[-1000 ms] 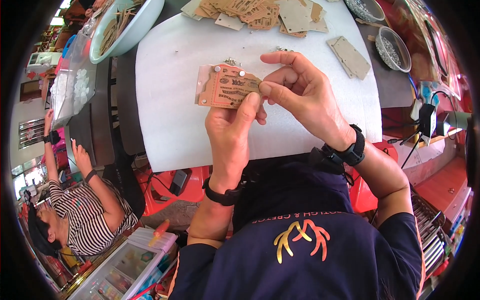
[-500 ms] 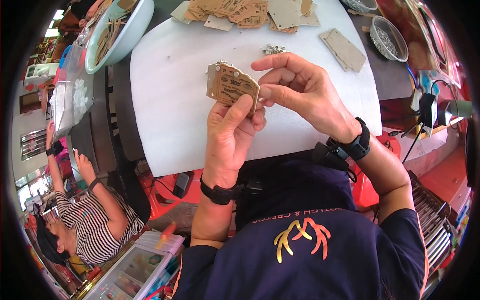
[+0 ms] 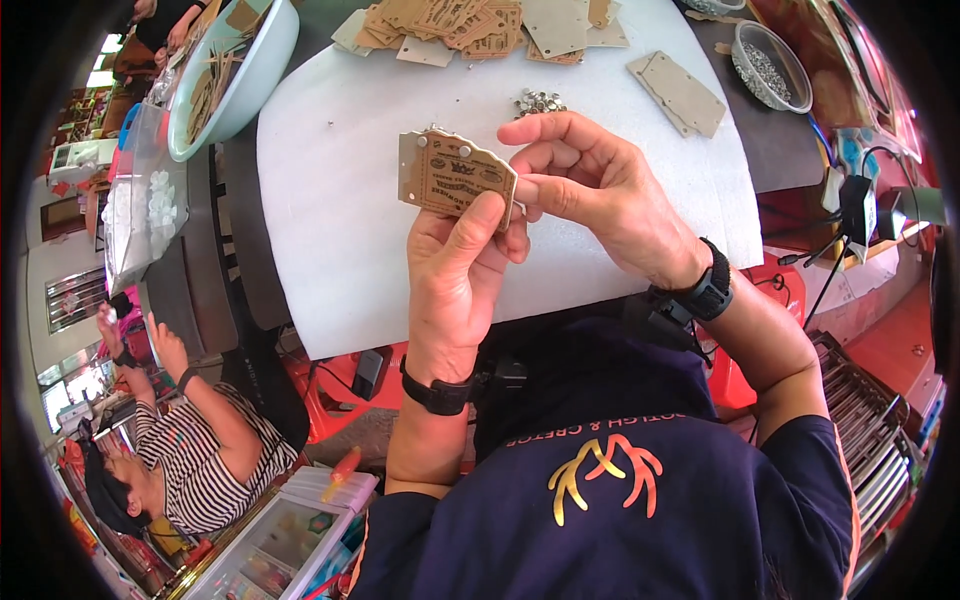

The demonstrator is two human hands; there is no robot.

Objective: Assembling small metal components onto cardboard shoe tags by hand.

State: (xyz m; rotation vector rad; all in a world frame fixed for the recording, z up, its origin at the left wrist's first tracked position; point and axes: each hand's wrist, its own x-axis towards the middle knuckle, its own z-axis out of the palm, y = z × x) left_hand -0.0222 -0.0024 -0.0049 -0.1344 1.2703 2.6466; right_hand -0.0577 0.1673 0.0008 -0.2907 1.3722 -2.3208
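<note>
The left hand (image 3: 455,285) still clamps the printed cardboard tag (image 3: 455,178), now tilted flatter; the right hand (image 3: 590,190) keeps pinching its right edge.

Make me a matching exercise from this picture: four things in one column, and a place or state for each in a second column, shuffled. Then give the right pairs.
Things
1. brown card tag
2. small metal studs
3. pale blue bowl
4. clear round dish

Places or states
A. at the white mat's far left corner, holding brown strips
B. lying loose on the white mat, beyond the hands
C. held above the mat between the left hand and right hand
D. on the dark table top at the far right, holding small grey pieces

Pairs: 1-C, 2-B, 3-A, 4-D
</note>
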